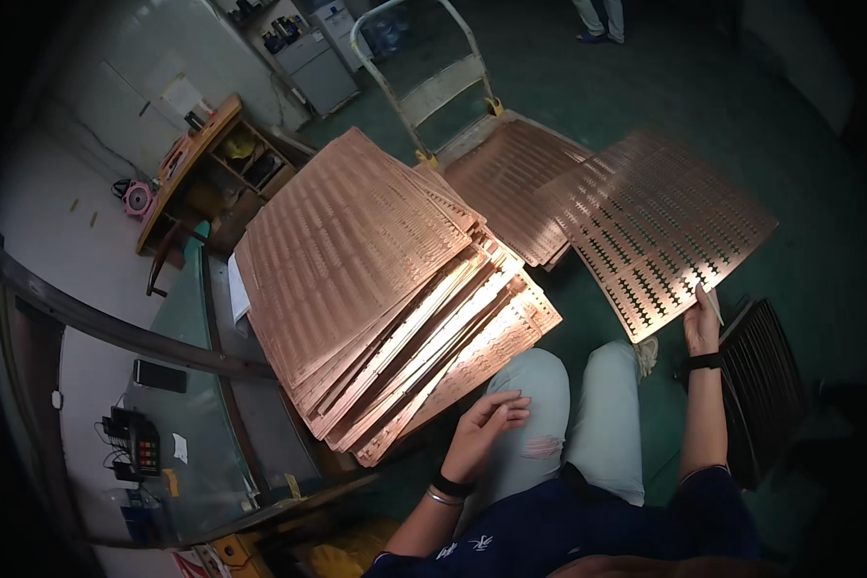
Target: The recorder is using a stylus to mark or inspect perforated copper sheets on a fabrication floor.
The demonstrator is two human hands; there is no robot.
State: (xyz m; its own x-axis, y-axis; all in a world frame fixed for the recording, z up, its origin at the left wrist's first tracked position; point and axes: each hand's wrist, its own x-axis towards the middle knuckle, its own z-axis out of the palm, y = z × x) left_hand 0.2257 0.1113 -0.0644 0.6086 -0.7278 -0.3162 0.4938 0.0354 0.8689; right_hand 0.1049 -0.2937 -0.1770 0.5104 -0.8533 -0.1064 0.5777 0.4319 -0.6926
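My right hand grips the near corner of a thin perforated copper-coloured sheet. The sheet is held out flat over the floor at the right, with rows of cross-like cut-outs. Its far left part overlaps a low pile of similar sheets in this view; whether they touch I cannot tell. Beside my knee, my left hand is empty, its fingers loosely bent and apart. To its left rises a tall, uneven stack of copper-coloured perforated sheets, with edges sticking out toward me.
A flatbed trolley with a pale handle carries the low pile. Dark ribbed panels stand by my right forearm. At the left are a glass-topped table and a wooden desk. Another person's legs show far off.
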